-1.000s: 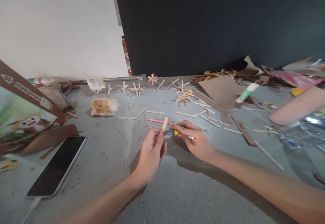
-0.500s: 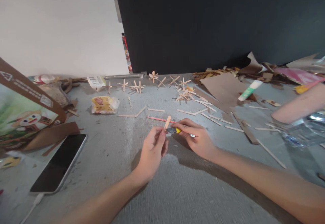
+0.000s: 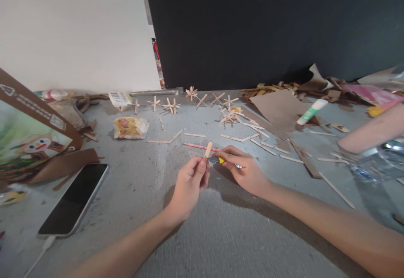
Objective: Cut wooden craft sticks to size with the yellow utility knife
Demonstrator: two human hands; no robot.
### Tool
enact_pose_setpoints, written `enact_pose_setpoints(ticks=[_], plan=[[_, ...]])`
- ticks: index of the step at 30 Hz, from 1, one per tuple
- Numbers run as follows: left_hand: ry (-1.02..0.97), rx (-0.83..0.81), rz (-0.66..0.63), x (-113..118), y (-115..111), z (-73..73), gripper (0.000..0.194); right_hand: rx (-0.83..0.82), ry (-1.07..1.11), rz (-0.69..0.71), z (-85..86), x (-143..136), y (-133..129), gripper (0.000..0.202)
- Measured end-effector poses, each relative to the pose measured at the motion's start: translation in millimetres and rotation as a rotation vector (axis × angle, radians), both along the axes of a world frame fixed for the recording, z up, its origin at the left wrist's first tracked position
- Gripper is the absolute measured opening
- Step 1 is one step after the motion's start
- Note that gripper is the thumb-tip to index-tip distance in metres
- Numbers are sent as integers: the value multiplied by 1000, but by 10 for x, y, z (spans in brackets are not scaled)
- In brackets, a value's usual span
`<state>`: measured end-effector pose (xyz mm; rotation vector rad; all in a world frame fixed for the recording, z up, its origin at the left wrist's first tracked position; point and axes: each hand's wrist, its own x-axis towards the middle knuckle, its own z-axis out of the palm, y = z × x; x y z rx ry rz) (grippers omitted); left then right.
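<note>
A pale popsicle stick point(image 3: 208, 149) stands tilted upright in my left hand point(image 3: 190, 181), pinched between thumb and fingers; its lower end is hidden. My right hand point(image 3: 244, 170) is closed round a yellow craft knife point(image 3: 221, 160), whose grey blade points left at the stick, close to my left fingertips. Whether the blade touches the wood I cannot tell. Just behind both hands a red pencil point(image 3: 198, 146) lies on the grey surface. Beyond it are loose sticks point(image 3: 195, 135) and several star shapes made of crossed sticks point(image 3: 191, 93).
At left are a phone point(image 3: 74, 200) on a cable, a printed carton point(image 3: 34, 143) and a small snack packet point(image 3: 130, 128). To the right lie a glue stick point(image 3: 312, 112), cardboard pieces point(image 3: 274, 107), a clear plastic bottle point(image 3: 378, 164) and a pink cylindrical thing point(image 3: 369, 131). A black panel point(image 3: 268, 30) rises behind.
The knife blade has drawn slightly back from the stick, leftover grip unchanged. Both hands stay nearly in place, and the view has shifted a little.
</note>
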<state>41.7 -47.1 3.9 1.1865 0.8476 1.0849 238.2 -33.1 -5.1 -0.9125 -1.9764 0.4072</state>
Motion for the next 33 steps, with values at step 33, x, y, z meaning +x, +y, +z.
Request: enact_pose_setpoints(ticks=[33], plan=[[33,47,-45,-26,6,-13,49,37,-21,3,31,18,-14,42]])
